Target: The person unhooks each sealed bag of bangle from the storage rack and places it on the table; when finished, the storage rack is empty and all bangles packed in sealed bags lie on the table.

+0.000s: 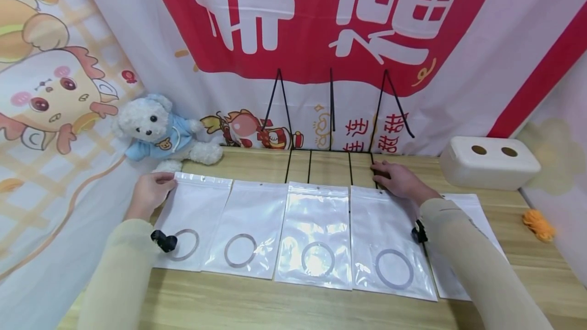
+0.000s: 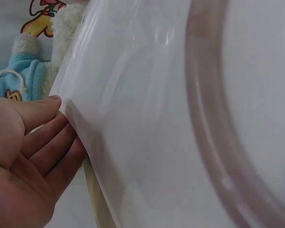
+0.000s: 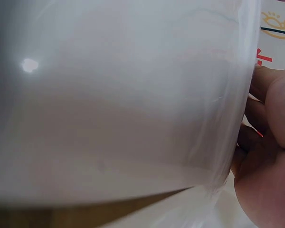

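Note:
Several white plastic zip bags lie side by side in a row on the table, most with a ring outline near the lower end. My left hand (image 1: 150,192) pinches the upper left corner of the leftmost bag (image 1: 202,208); in the left wrist view the thumb lies over the bag's edge (image 2: 78,90), with fingers beneath. Beyond the top edge of the fourth bag (image 1: 380,228), my right hand (image 1: 399,180) has its fingertips at a black cord (image 1: 372,159). Whether they pinch the cord is hidden. My right forearm partly covers the rightmost bag (image 1: 468,218).
More black cords (image 1: 331,106) run from the table's back up against the printed cloth (image 1: 302,73). A white teddy bear (image 1: 176,136) in a blue hoodie sits at back left. At back right stands a white box (image 1: 490,167) with two holes, near an orange bundle (image 1: 538,225).

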Motion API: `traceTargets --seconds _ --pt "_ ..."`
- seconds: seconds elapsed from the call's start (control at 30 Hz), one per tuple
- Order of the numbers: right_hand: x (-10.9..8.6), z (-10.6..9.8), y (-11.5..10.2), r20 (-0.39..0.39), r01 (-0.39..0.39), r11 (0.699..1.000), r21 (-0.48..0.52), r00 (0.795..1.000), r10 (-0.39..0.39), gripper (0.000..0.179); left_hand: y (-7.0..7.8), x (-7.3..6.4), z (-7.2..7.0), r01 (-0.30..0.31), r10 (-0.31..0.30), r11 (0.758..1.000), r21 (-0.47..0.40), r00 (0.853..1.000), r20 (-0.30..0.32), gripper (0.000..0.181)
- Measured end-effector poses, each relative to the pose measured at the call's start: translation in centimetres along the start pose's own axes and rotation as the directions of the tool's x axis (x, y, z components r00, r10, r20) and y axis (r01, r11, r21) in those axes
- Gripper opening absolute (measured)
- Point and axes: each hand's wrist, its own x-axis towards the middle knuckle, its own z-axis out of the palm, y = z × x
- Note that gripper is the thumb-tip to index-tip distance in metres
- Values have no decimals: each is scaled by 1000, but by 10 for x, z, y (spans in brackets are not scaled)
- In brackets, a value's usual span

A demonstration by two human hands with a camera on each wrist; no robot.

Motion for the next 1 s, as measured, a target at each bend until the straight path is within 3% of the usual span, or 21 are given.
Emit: traceTargets --seconds 0.2,0.4,0.57,0.73,0.83,0.93,1.0 --pt "-3 -1 1 0 -12 1000 5 1000 12 56 3 -7 -1 15 -15 1000 -18 1000 23 48" --pt "-6 -1 3 2 -11 1000 -11 1000 11 56 -2 -13 -8 -22 21 1000 7 998 57 56" --pt "-8 -5 1 -14 16 1000 -11 1000 -16 57 -2 -17 -17 -63 63 998 31 998 15 56" --pt "-14 -13 -2 -74 22 998 60 997 -18 60 12 -31 -21 -102 102 995 -12 994 -39 67" --pt "-27 -25 -9 -101 -15 994 108 995 26 70 29 -44 -18 -199 195 979 -37 977 -90 69" --pt "-45 -39 -20 -140 -12 997 70 990 22 83 50 -55 -13 -315 314 949 15 943 -112 66" --pt "-57 -46 -27 -171 -2 1000 20 985 5 87 65 -62 -9 -394 399 917 65 911 -103 67"
